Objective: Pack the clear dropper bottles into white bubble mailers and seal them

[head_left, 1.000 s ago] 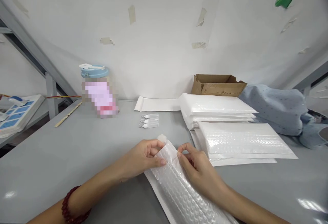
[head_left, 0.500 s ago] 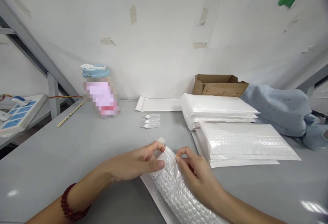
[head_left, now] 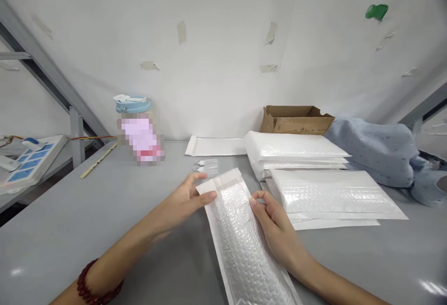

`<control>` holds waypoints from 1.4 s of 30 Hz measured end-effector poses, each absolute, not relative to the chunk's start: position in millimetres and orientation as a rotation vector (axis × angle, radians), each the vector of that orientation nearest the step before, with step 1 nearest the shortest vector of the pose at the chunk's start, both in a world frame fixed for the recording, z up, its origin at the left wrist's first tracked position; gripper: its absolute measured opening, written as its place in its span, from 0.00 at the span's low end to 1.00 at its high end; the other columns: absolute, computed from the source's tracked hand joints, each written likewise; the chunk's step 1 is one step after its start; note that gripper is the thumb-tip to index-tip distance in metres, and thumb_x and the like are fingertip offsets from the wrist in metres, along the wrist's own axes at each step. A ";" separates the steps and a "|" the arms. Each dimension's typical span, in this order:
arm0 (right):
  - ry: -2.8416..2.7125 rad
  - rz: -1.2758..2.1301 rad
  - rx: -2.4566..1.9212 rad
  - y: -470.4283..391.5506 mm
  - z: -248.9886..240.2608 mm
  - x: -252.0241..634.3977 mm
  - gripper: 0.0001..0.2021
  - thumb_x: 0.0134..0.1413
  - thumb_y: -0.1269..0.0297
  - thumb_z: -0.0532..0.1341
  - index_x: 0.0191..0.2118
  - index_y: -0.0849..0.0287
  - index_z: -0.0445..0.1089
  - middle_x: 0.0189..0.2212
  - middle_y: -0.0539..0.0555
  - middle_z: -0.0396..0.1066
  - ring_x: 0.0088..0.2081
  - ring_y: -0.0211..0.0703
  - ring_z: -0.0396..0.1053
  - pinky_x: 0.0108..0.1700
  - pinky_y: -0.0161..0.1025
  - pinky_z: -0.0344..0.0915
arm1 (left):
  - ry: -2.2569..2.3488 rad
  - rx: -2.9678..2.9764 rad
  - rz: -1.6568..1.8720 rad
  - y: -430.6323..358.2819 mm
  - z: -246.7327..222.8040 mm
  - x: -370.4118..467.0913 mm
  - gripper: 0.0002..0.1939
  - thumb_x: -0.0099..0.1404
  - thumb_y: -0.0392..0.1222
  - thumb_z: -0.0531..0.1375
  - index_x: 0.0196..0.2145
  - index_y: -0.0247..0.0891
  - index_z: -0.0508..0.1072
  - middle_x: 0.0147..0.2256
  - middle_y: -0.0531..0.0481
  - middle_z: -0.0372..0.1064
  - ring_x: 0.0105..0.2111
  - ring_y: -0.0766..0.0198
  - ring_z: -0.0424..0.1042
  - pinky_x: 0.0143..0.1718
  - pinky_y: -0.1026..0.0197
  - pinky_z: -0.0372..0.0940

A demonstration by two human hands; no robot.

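A white bubble mailer (head_left: 240,244) slants across the front middle of the view, its flap end (head_left: 223,180) pointing away from me. My left hand (head_left: 186,198) is at the mailer's upper left edge, thumb resting on it and fingers apart from the thumb; a dark red bead bracelet circles the wrist. The right edge of the mailer is pinched between thumb and forefinger of my right hand (head_left: 275,226). Just beyond the flap lie several small clear bottles (head_left: 206,167), partly hidden by the mailer and my left fingers.
Stacked white mailers (head_left: 328,193) lie at the right, before an open cardboard box (head_left: 300,125) and blue cloth (head_left: 373,151). One flat mailer (head_left: 220,146) lies near the wall. A blue-lidded container (head_left: 139,132) and a thin strip (head_left: 98,159) are at the left, past them a switch panel (head_left: 35,160).
The mailer's top end has moved away from me and lies flatter and wider, its flap now visible. My left hand has shifted left and its fingers have spread; my right hand still pinches the edge.
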State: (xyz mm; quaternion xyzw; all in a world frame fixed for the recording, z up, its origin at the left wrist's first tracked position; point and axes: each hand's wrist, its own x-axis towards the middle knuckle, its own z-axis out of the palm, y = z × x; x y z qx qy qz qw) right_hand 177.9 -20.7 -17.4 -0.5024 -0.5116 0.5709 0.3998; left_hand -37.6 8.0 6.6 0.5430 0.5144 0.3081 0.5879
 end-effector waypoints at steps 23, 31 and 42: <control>-0.761 1.822 -1.138 -11.8 -17.3 181.3 0.10 0.45 0.63 0.66 0.35 0.59 0.70 0.27 0.47 0.69 0.29 0.38 0.67 0.36 0.36 0.61 | 1.018 1.926 0.423 -6.6 11.4 -31.1 0.14 0.63 0.50 0.58 0.43 0.44 0.77 0.38 0.51 0.76 0.26 0.67 0.65 0.25 0.67 0.55; -0.861 1.922 -1.026 -10.5 -12.6 181.7 0.16 0.45 0.52 0.68 0.28 0.63 0.71 0.22 0.48 0.67 0.25 0.33 0.63 0.30 0.31 0.58 | 0.838 1.427 0.646 4.4 12.4 -42.9 0.26 0.67 0.56 0.46 0.42 0.36 0.76 0.37 0.44 0.76 0.36 0.55 0.73 0.36 0.58 0.65; -0.699 2.228 -0.838 -17.1 -23.8 174.3 0.12 0.45 0.61 0.68 0.27 0.66 0.69 0.19 0.49 0.67 0.19 0.30 0.64 0.23 0.28 0.59 | 0.887 1.795 0.846 -14.2 11.8 -13.1 0.07 0.63 0.42 0.60 0.30 0.38 0.76 0.30 0.49 0.72 0.33 0.62 0.69 0.36 0.62 0.64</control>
